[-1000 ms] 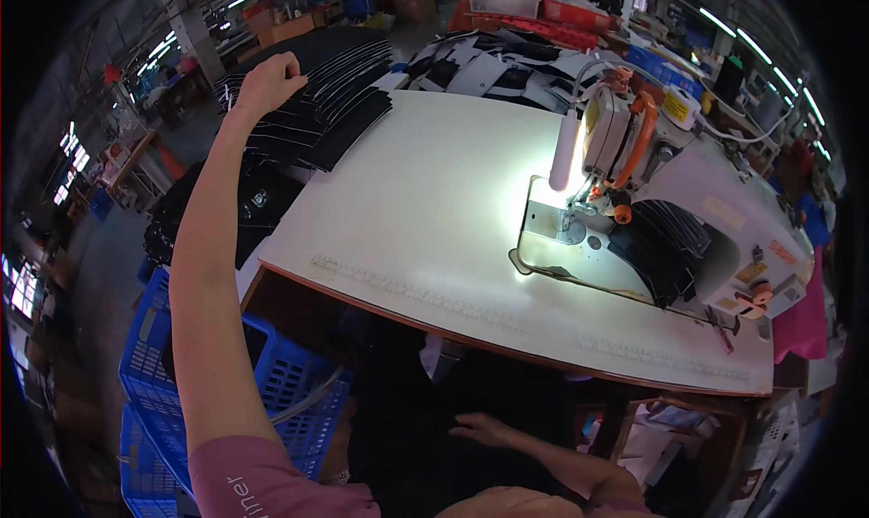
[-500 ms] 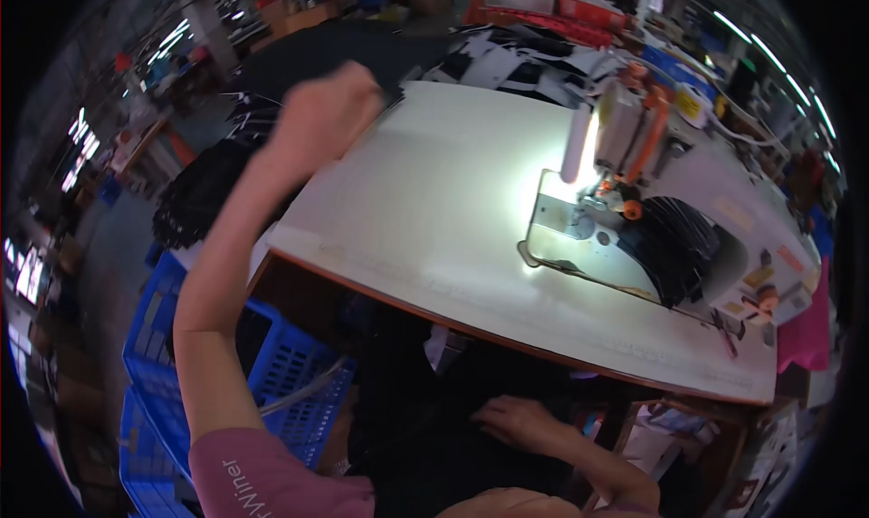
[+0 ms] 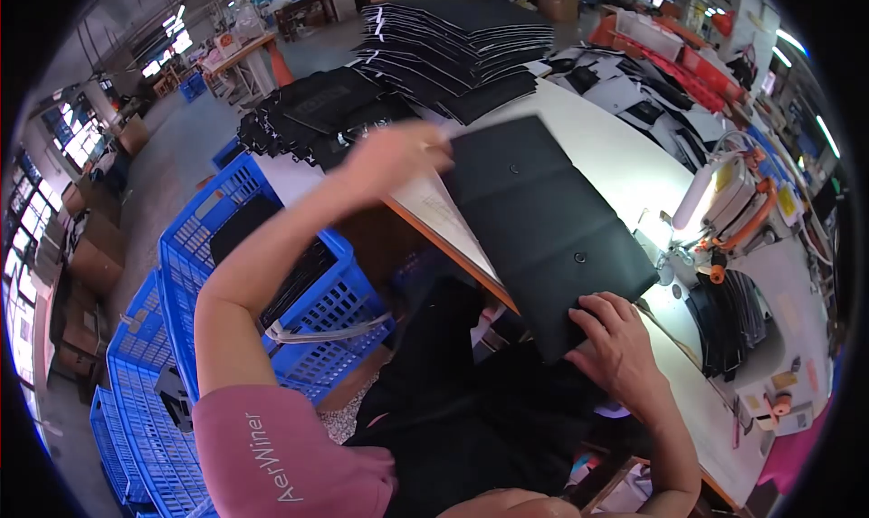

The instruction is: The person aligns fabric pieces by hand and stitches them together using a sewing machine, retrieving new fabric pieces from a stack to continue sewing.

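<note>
A flat black panel (image 3: 543, 219) with two small round metal eyelets and faint creases lies slanted over the table's front edge. My right hand (image 3: 620, 346) grips its near right edge, fingers on top. My left hand (image 3: 398, 161), smeared by motion, is at the panel's far left corner; whether its fingers hold that corner I cannot tell. To the right, the lit sewing machine (image 3: 760, 247) has a bundle of dark strips (image 3: 729, 323) under its arm.
A tall stack of black panels (image 3: 453, 47) stands at the back of the white table (image 3: 615, 147), with a heap of black pieces (image 3: 317, 111) beside it. Blue plastic crates (image 3: 339, 323) stand at the left. Black and white pieces (image 3: 625, 93) lie at the back right.
The black panel now lies across the table front. My right hand has risen from my lap onto its edge. My left hand has come back from the stack area, and the view has turned left.
</note>
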